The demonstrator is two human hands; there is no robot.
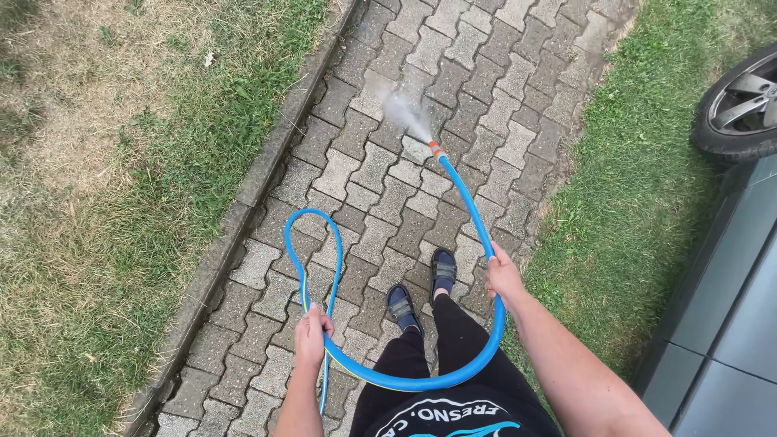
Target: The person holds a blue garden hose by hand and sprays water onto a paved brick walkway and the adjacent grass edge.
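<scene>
A blue garden hose [468,206] runs from my right hand [503,275] forward to an orange nozzle [436,150], which sprays water [402,107] onto the paving stones. My right hand grips the hose at its right side. The hose curves down in front of my dark trousers to my left hand [312,335], which also grips it. A loop of the hose [312,243] rises beyond the left hand and comes back down past it. My feet in dark sandals [422,290] stand on the paving between the hands.
The path of grey interlocking pavers [388,186] has a stone kerb [251,186] on its left, then patchy dry grass [105,162]. Green grass [631,186] lies right of the path. A grey car body [728,299] and its wheel [740,105] stand at the far right.
</scene>
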